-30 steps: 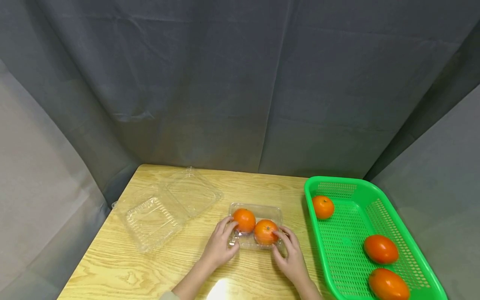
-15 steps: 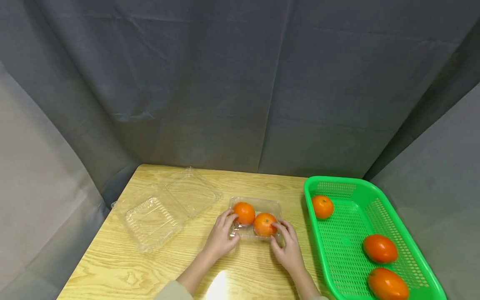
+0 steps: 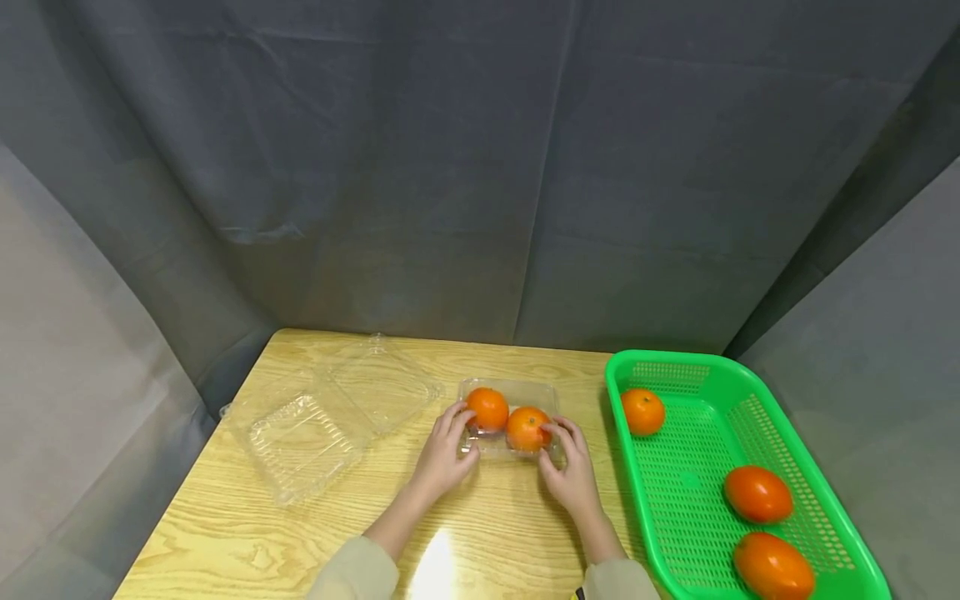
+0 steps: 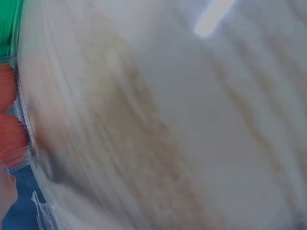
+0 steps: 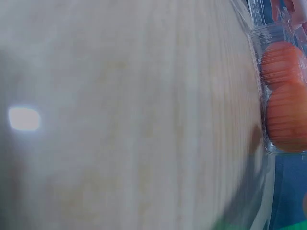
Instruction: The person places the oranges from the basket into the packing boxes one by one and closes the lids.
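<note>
A clear plastic fruit box [image 3: 534, 393] with two oranges inside, a left orange [image 3: 487, 409] and a right orange [image 3: 527, 429], lies on the wooden table [image 3: 480, 533]. My left hand [image 3: 442, 457] grips the box's left end, thumb at the near side. At the opposite end, my right hand [image 3: 573, 468] holds the box with curled fingers. Both wrist views catch the box only at their edge; streaked plastic covers the right orange [image 4: 6, 88] in the left wrist view and the lower orange [image 5: 288, 117] in the right wrist view.
An open clear plastic clamshell [image 3: 303, 437] lies at the left. To the right stands a green basket [image 3: 693, 433] with an orange [image 3: 642, 412] and two redder oval fruits [image 3: 757, 494] inside. Grey curtains [image 3: 420, 167] hang behind the table.
Both hands have slid the fruit box with its two oranges away from the body, toward the back of the table. The clamshell and basket have stayed put.
</note>
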The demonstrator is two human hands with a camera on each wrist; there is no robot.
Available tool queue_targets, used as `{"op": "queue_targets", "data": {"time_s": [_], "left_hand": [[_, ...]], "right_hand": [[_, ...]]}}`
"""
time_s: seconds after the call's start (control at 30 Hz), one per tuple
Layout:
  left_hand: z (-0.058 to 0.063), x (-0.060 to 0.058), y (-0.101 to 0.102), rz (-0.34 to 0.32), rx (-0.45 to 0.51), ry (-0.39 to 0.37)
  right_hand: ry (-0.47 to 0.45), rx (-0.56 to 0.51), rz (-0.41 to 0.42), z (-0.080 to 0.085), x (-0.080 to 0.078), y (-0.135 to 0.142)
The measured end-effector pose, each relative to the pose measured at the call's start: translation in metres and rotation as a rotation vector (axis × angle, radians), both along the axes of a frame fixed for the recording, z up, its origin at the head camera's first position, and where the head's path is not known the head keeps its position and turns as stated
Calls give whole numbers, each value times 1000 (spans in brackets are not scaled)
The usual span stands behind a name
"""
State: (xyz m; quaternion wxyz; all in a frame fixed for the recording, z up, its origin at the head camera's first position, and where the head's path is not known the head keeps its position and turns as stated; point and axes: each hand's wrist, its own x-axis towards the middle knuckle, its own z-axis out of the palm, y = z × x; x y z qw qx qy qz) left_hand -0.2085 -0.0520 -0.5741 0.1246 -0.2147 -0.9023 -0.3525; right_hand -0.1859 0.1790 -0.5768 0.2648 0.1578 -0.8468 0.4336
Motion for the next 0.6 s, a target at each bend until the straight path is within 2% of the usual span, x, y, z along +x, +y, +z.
{"op": "queue_targets", "data": {"time_s": [0.3, 0.6], "left_hand": [[-1, -16, 3, 4, 7, -22], [3, -28, 3, -6, 6, -101]], "right_hand": [[-116, -75, 6, 6, -17, 0], [-157, -75, 8, 6, -32, 2]]}}
